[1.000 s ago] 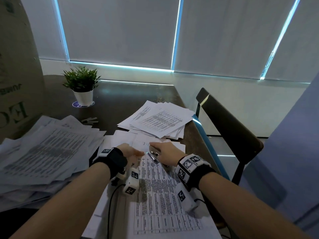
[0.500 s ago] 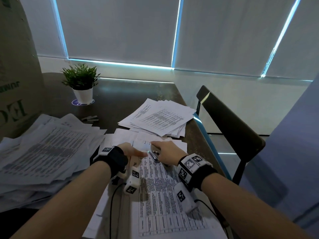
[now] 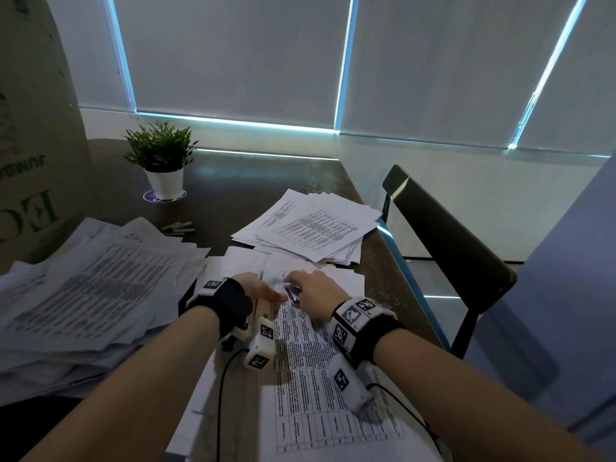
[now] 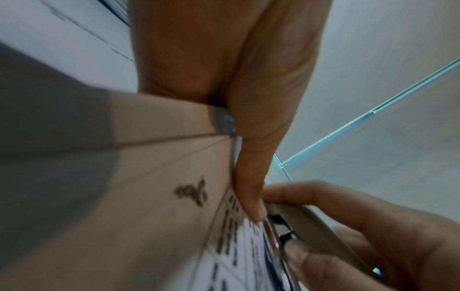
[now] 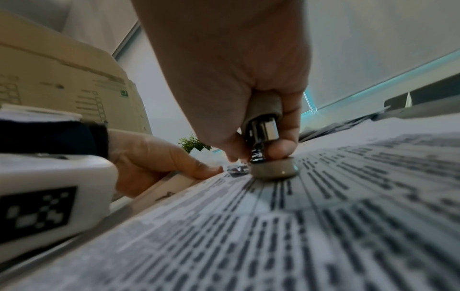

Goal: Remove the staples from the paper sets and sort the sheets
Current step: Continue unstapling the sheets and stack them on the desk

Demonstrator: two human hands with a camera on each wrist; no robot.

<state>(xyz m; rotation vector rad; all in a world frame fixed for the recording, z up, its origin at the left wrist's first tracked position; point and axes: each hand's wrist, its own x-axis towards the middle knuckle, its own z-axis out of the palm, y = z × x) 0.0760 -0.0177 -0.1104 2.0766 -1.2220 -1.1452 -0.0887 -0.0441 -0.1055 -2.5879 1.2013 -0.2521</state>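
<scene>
A printed paper set (image 3: 316,378) lies on the table in front of me. My right hand (image 3: 295,286) grips a metal staple remover (image 3: 292,292) at the set's far left corner. In the right wrist view the staple remover (image 5: 263,141) stands upright between thumb and fingers, its grey pad pressed on the print (image 5: 323,216). My left hand (image 3: 275,296) lies just left of it, fingers stretched flat and pressing the paper's corner down. In the left wrist view its thumb (image 4: 251,196) rests on the sheet edge beside the remover (image 4: 311,226). The staple itself is hidden.
A fanned pile of loose sheets (image 3: 313,228) sits at the far right of the table, a thick messy stack (image 3: 83,288) at the left. A potted plant (image 3: 160,161) and a cardboard box (image 3: 33,128) stand behind. A dark chair (image 3: 446,245) is beyond the table's right edge (image 3: 393,261).
Both hands stay at the paper's far corner. The right hand with the remover has edged slightly left, closer to the left fingertips.
</scene>
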